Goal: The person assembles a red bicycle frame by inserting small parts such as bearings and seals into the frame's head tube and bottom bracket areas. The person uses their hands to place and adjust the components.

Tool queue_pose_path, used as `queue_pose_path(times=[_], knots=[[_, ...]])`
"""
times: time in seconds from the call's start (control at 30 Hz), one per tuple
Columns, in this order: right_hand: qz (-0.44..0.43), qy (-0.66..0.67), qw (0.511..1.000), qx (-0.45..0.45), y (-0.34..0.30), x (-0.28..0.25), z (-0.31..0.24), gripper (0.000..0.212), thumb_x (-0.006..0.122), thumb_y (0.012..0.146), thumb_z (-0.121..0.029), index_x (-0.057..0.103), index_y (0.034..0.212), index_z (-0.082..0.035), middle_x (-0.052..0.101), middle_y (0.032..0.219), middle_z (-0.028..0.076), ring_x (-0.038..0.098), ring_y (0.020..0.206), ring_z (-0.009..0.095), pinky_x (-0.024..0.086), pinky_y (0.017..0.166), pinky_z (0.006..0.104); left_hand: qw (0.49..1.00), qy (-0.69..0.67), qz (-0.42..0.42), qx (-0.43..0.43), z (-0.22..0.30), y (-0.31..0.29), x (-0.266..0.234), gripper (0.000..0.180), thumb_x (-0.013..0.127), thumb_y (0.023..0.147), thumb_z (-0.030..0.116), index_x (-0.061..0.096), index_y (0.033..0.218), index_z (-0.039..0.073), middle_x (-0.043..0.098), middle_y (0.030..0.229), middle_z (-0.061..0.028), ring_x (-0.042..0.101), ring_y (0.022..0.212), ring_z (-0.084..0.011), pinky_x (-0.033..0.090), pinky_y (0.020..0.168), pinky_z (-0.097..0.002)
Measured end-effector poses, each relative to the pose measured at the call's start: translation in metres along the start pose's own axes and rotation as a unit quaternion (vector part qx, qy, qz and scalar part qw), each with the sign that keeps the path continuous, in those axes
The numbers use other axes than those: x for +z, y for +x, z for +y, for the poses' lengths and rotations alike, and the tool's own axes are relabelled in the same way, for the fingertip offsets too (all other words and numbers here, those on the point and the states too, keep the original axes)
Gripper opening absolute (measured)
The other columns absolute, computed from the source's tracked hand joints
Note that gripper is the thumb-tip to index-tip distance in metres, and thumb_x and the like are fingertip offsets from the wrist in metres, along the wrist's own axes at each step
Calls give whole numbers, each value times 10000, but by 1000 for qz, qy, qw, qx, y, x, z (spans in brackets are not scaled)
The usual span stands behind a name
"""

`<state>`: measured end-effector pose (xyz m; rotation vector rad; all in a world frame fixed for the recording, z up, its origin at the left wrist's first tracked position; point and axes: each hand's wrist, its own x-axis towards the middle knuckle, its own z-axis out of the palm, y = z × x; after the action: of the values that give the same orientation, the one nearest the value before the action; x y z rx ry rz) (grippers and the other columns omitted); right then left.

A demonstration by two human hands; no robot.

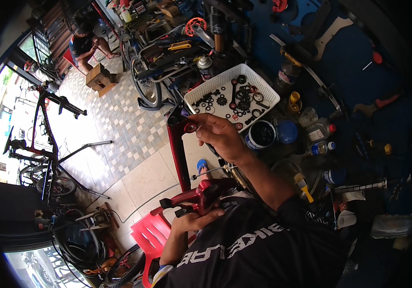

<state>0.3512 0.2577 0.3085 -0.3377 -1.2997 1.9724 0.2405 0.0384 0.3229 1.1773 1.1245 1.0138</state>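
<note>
A glossy red bicycle frame part (pixel 179 158) stands upright in front of my body, with a long tube and a round pivot hole near its upper end. My left hand (pixel 196 222) is closed around its lower, forked section, thumb on top. At the upper end, my right hand (pixel 219 137) has its fingers curled against the part beside the pivot hole. Whether a small piece is pinched under those fingers is hidden. Just beyond the right hand is a white plastic basket (pixel 196 91) with rings, bearings, small cogs and a wrench in it.
An open tub of dark grease (pixel 261 134), bottles (pixel 321 147) and a yellow-handled brush (pixel 303 187) crowd the right side. A red plastic chair (pixel 151 235) is near my left forearm. A bicycle frame (pixel 47 139) hangs at left; a seated person (pixel 88 48) is farther off.
</note>
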Motion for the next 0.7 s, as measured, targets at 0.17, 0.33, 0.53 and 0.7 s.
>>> queue_pose_path(times=[0.17, 0.33, 0.53, 0.7], knots=[[7, 57, 998, 1, 1, 3, 4, 371, 579, 963, 2, 566, 1334, 16, 652, 1092, 43, 578, 859, 101, 500, 762, 282, 994, 100, -43, 10, -14, 3, -5, 316, 814, 894, 225, 644, 1050, 9, 640, 846, -56, 597, 763, -129, 507, 691, -307], [19, 84, 996, 9, 1, 9, -1, 342, 559, 942, 41, 556, 1283, 17, 635, 1067, 63, 575, 827, 116, 501, 733, 294, 992, 113, 12, 45, -19, 3, 3, 356, 831, 875, 262, 653, 1045, 6, 616, 884, -95, 585, 752, -184, 488, 668, -342], [37, 48, 998, 1, 1, 11, -2, 332, 548, 930, 40, 545, 1261, 11, 628, 1041, 73, 575, 806, 122, 495, 720, 292, 984, 175, -26, 32, -8, 6, 1, 389, 842, 844, 235, 626, 1092, 27, 610, 801, -121, 620, 691, -245, 498, 634, -362], [47, 72, 996, 2, 2, 16, -4, 264, 539, 906, 28, 547, 1169, 9, 625, 994, 69, 562, 748, 100, 501, 669, 279, 978, 194, 21, 70, 14, 12, 12, 379, 840, 850, 295, 646, 1064, 50, 587, 667, -66, 577, 565, -209, 453, 546, -361]])
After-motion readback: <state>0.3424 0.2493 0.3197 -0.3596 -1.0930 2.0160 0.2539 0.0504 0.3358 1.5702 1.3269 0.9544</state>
